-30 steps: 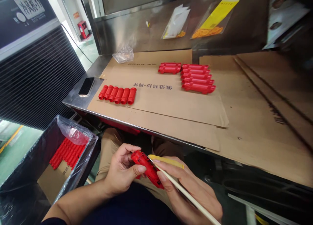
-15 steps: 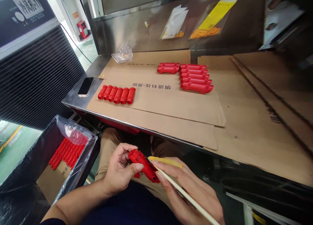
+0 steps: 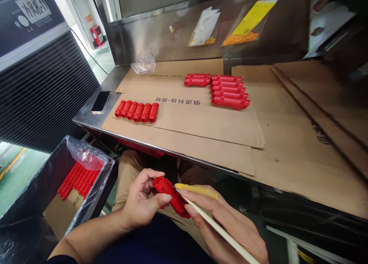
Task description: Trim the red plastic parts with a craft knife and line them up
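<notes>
Left hand: left hand (image 3: 146, 202) holds the near-left end of a red part (image 3: 171, 197); fingers closed on it, thumb on the upper side.
Right hand: right hand (image 3: 227, 222) has its fingers closed around a pale stick (image 3: 221, 231); a yellow cover (image 3: 197, 190) sits on one finger.
Stick tip: dark and thin, at the side of the red part; exact contact can't tell.
Red part position: tilted between both hands, above the lap, in front of the table (image 3: 89, 116).
Row on left: six red tubes (image 3: 137, 111) side by side on cardboard (image 3: 178, 122).
Back group: two red pieces (image 3: 197, 80) lying lengthwise, just left of a larger red stack (image 3: 230, 92).
Table left end: phone (image 3: 100, 102) on bare metal; crumpled clear bag (image 3: 144, 63) at the back, by the metal panel (image 3: 161, 38).
Panel: pouch with white paper (image 3: 204, 26), pouch with yellow label (image 3: 247, 22) and orange rings.
Bin: plastic-lined bin (image 3: 28, 183) left of the legs, more red pieces (image 3: 77, 179) inside.
</notes>
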Tool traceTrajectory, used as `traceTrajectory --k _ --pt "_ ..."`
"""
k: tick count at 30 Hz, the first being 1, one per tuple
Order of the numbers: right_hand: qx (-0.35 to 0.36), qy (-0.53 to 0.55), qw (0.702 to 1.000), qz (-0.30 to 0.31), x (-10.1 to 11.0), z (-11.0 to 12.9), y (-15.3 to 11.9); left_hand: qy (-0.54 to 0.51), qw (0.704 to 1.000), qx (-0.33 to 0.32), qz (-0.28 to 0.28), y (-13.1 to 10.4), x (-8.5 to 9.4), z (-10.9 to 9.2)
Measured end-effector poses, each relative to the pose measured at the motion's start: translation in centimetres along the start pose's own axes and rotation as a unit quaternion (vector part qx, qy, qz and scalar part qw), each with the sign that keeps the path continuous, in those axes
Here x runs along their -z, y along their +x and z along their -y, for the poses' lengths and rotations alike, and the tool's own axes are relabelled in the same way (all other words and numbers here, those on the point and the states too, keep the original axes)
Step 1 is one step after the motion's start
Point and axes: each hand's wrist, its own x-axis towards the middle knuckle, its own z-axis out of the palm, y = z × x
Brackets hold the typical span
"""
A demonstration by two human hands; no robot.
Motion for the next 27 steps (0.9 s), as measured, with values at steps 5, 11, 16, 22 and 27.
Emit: traceTrajectory --k 5,11,16,22,27 --pt "0.000 -0.001 1.000 -0.004 -0.2 -0.3 -0.2 -0.001 1.000 -0.007 0.009 -0.1 0.0 0.2" --pt "-0.043 -0.016 0.997 0.058 0.2 -0.6 -0.2 0.040 0.998 -0.039 -0.006 0.0 0.1 0.3" --pt "0.062 -0.058 0.994 0.065 -0.8 -1.7 -0.8 0.083 0.988 -0.110 -0.063 -0.1 -0.4 0.9" --pt "0.079 -0.086 0.993 0.021 -1.8 -1.9 -1.2 0.054 0.986 -0.107 -0.117 0.0 -0.8 0.5" --pt "-0.054 0.006 0.998 -0.021 -0.5 -0.9 -0.3 -0.069 0.996 -0.044 -0.038 0.1 -0.2 0.0"
